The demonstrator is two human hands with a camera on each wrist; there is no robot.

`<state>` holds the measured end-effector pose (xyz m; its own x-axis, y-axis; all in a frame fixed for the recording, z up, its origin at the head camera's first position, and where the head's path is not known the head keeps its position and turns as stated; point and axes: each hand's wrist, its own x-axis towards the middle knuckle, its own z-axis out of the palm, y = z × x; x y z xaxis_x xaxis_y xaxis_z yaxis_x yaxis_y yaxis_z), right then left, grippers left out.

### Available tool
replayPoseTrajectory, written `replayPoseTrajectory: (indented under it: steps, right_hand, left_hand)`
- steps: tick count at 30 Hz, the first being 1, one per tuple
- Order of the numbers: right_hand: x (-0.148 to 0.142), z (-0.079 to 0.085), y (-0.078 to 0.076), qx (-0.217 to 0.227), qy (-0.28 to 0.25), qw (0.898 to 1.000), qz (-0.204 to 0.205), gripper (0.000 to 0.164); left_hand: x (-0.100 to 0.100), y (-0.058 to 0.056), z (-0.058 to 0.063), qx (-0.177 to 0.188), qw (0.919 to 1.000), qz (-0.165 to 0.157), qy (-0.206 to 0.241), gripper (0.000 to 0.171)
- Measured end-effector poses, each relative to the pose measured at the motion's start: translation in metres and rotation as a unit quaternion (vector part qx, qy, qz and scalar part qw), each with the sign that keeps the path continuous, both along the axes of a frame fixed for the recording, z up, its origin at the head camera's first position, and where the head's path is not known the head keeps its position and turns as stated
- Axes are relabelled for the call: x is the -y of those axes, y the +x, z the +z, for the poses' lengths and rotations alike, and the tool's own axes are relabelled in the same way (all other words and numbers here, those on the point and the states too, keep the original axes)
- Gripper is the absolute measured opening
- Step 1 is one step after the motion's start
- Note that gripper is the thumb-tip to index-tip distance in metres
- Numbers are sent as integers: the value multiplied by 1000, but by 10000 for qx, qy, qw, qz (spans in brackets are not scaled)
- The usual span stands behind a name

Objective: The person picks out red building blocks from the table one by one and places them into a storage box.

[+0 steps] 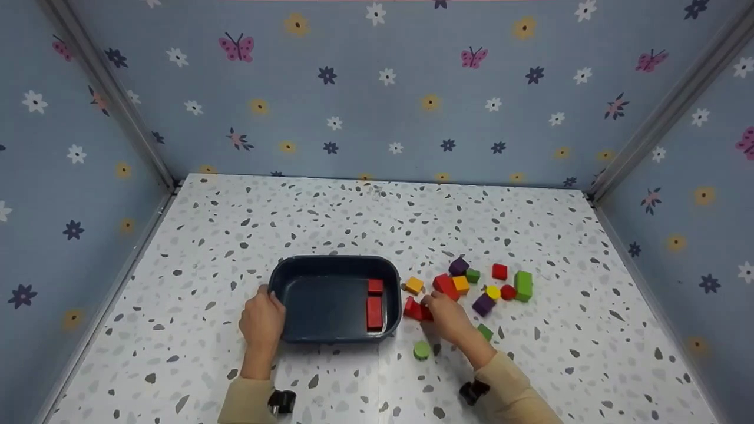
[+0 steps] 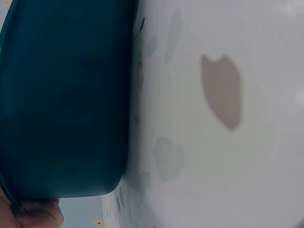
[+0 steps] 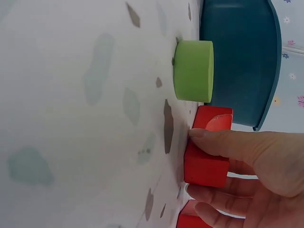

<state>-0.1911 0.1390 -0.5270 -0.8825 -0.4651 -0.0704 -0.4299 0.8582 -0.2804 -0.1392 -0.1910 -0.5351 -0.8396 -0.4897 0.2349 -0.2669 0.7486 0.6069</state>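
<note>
My left hand grips the left rim of a dark blue tub, its fingertips also showing at the tub's edge in the left wrist view. Two red blocks lie inside, along the tub's right wall. Just right of the tub, my right hand pinches a red arch block between thumb and fingers, low on the table. Part of that block is hidden by the hand. A light green cylinder stands close to it, and another red block lies beside the fingers.
Around the right hand are loose blocks: an orange cube, a larger red block, a purple block, a yellow cylinder and a tall green block. Patterned panels enclose the speckled table at back and sides.
</note>
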Motion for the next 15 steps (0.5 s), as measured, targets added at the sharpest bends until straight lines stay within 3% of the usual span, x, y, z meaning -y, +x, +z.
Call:
replayPoseTrajectory:
  steps: [4,15]
  right_hand:
    - [0,0,0,-126,-45,9999,85,19]
    - [-1,5,2,254,-721,9970,-125,23]
  left_hand:
    - [0,-1,0,17,10000,8,-38,19]
    - [-1,0,1,7,10000,18,2,18]
